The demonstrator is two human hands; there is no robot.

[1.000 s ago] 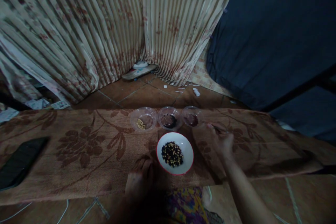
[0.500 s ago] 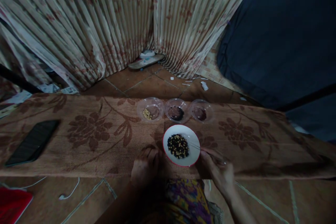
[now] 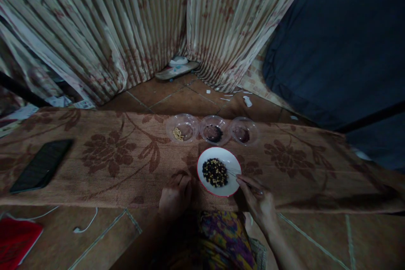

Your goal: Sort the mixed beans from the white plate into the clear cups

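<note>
A white bowl (image 3: 234, 185) with a red rim holds a mix of black and pale yellow beans (image 3: 215, 173). My right hand (image 3: 261, 202) is at its right edge, closed on thin metal tweezers (image 3: 233, 172) whose tips reach into the bowl beside the beans. My left hand (image 3: 174, 196) rests on the cloth left of the bowl with its fingers curled; nothing shows in it. Behind the bowl stand three clear plastic cups: the left cup (image 3: 191, 128) has yellow beans, the middle cup (image 3: 207, 128) black beans, the right cup (image 3: 243, 133) dark reddish beans.
A brown flowered cloth (image 3: 126, 185) covers the narrow table. A dark phone (image 3: 42, 166) lies at its left end. Beyond are striped curtains (image 3: 142, 29), a skateboard (image 3: 177, 70) and small white bits on the tiled floor. A red bag (image 3: 19, 240) and white earphones (image 3: 79, 230) lie lower left.
My right hand has moved slightly up and left, bringing the tweezers closer to the beans in the bowl. My left hand stays beside the bowl. The view has shifted slightly.
</note>
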